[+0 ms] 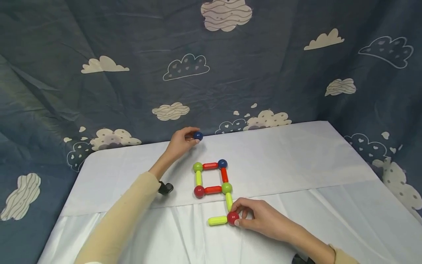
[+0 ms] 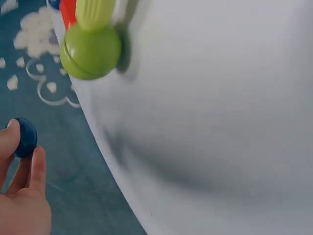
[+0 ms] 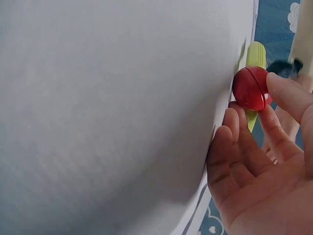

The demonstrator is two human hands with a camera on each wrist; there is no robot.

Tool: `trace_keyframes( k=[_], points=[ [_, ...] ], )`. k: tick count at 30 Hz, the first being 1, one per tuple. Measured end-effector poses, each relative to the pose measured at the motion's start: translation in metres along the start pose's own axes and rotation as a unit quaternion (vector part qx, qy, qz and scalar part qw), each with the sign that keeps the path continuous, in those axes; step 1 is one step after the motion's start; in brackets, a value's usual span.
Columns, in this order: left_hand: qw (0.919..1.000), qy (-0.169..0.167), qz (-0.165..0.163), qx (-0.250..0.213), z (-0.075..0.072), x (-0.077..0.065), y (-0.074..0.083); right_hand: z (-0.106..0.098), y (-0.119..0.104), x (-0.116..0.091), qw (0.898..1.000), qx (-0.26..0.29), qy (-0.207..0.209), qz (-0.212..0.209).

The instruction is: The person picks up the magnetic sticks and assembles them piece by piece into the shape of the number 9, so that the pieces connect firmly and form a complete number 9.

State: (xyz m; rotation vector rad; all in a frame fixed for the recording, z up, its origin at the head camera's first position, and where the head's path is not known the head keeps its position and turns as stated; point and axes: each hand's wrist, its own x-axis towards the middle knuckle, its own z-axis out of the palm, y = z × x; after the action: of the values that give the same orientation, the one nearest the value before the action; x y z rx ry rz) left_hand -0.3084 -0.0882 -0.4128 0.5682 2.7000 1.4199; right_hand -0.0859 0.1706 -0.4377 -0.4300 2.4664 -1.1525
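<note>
Near the table's back edge my left hand (image 1: 182, 142) pinches a dark blue ball (image 1: 198, 135) between thumb and fingers; the left wrist view shows the same blue ball (image 2: 26, 138) at the fingertips. My right hand (image 1: 263, 221) grips a red ball (image 1: 233, 218) at the front, thumb on one side and fingers on the other. From that ball a yellow-green rod (image 1: 217, 220) points left, and another yellow-green rod (image 1: 229, 202) runs back to a green ball (image 1: 226, 188). This green ball is one corner of a square of rods and balls lying on the white cloth.
The square's other corners are a red ball (image 1: 199, 191), a green ball (image 1: 197, 167) and a blue ball (image 1: 222, 164). Red rods (image 1: 213, 190) form three sides. A dark cloud-patterned curtain (image 1: 138, 91) hangs behind the white-covered table (image 1: 280, 161).
</note>
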Motion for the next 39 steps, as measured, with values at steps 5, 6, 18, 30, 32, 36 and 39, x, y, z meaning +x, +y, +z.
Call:
trace_keyframes(
  k=[5, 6, 18, 30, 32, 36, 39],
  points=[
    [0.9988, -0.034, 0.034, 0.004, -0.007, -0.048, 0.007, 0.0, 0.002, 0.0, 1.0, 0.004, -0.003, 0.005],
    [0.9983, -0.04, 0.043, 0.0, -0.008, -0.059, 0.009, 0.0, 0.002, 0.0, 1.0, 0.005, -0.004, 0.005],
    [0.991, -0.123, -0.011, -0.052, -0.001, -0.174, 0.025, -0.001, 0.003, -0.001, 1.0, 0.003, 0.003, 0.001],
    [0.9872, -0.157, -0.021, -0.02, 0.031, -0.215, 0.009, 0.0, -0.002, 0.004, 1.0, -0.019, 0.009, -0.007],
    [0.9884, -0.149, -0.019, -0.022, 0.032, -0.216, 0.008, 0.0, -0.006, 0.004, 0.999, -0.04, 0.024, -0.016],
    [0.9892, -0.142, -0.023, -0.028, 0.033, -0.217, 0.008, 0.002, -0.015, 0.005, 0.993, -0.087, 0.065, -0.044],
    [0.9896, -0.138, -0.025, -0.03, 0.034, -0.217, 0.007, 0.003, -0.023, 0.007, 0.987, -0.122, 0.074, -0.068]
  ],
)
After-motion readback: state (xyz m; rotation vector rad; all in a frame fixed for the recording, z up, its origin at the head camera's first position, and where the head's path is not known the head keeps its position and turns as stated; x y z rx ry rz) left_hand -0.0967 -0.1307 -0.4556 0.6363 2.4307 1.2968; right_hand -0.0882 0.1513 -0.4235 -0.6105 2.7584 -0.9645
